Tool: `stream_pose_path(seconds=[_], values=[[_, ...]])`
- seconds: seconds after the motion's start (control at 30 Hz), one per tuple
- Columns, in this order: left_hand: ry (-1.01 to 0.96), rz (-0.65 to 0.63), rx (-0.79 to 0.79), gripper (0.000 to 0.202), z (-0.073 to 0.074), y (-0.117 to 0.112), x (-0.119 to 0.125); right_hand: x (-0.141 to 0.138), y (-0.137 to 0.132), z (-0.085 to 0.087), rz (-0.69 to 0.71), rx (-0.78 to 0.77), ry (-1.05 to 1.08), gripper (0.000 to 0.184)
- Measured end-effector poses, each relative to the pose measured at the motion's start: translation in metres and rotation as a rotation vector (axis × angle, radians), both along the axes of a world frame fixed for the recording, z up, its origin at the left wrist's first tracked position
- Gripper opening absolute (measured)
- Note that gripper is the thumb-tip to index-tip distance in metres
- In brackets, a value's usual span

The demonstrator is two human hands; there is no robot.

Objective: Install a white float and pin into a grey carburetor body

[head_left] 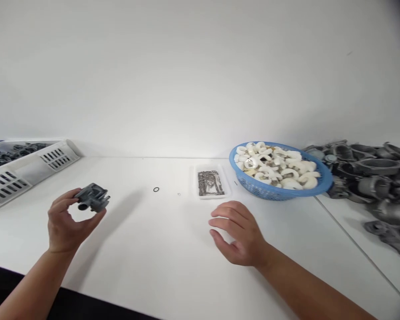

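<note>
Between thumb and fingers, my left hand (66, 224) holds a dark grey metal casting with a short round spout (93, 197), raised above the left side of the table. My right hand (238, 233) hovers over the table with fingers apart and curved, holding nothing. Just beyond it lies a small clear tray (228, 192) of thin metal pins (210, 183). A black rubber ring (156, 189) rests on the white tabletop between the two hands, with a tiny pale ring (179, 194) to its right.
Behind my right hand stands a blue basket (326, 180) full of white curved parts (276, 164). Grey metal castings (376, 166) are heaped at the far right. A white slotted crate (33, 171) with dark parts stands at the left. A white wall (173, 80) backs the table (153, 249).
</note>
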State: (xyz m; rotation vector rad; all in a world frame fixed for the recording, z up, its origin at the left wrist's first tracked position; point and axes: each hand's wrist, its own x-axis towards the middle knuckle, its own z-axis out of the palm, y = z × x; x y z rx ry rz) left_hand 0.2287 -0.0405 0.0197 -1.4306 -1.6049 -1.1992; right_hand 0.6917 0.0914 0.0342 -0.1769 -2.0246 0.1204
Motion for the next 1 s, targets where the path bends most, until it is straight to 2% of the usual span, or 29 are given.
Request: stream_pose_path(seconds=[0.07,0.13,0.23,0.33,0.43,0.5,0.57,0.63,0.77,0.83,0.93,1.0], values=[[0.132,-0.219,-0.006,0.075,0.010,0.007,0.044,-0.002,-0.007,0.001,0.029,-0.028,0.024,0.025],[0.206,-0.380,-0.057,0.076,0.020,0.016,0.085,-0.003,-0.015,0.000,0.068,-0.069,0.057,0.024],[0.288,-0.549,-0.106,0.072,0.032,0.027,0.141,-0.003,-0.026,-0.002,0.112,-0.277,0.107,0.029],[0.322,-0.699,-0.050,0.069,0.039,0.034,0.186,0.001,-0.030,-0.002,0.133,-0.621,-0.033,0.063],[0.303,-0.749,-0.055,0.067,0.038,0.036,0.218,0.008,-0.028,0.000,0.249,-0.885,-0.221,0.095],[0.264,-0.742,-0.080,0.063,0.033,0.036,0.232,0.010,-0.028,0.001,0.351,-0.979,-0.237,0.099],[0.240,-0.726,-0.079,0.057,0.027,0.037,0.242,0.008,-0.030,0.000,0.403,-1.066,-0.200,0.091],[0.245,-0.705,-0.024,0.052,0.022,0.040,0.249,0.003,-0.035,-0.003,0.416,-1.176,-0.148,0.083],[0.280,-0.653,0.108,0.052,0.012,0.046,0.260,-0.007,-0.042,-0.014,0.510,-1.353,-0.037,0.079],[0.287,-0.630,0.084,0.054,0.003,0.048,0.263,-0.009,-0.042,-0.018,0.499,-1.359,-0.037,0.075],[0.241,-0.592,0.102,0.063,-0.016,0.051,0.263,-0.008,-0.040,-0.020,0.376,-1.279,-0.097,0.065],[0.111,-0.564,0.138,0.072,-0.029,0.053,0.262,-0.007,-0.039,-0.021,0.284,-1.198,-0.106,0.061]])
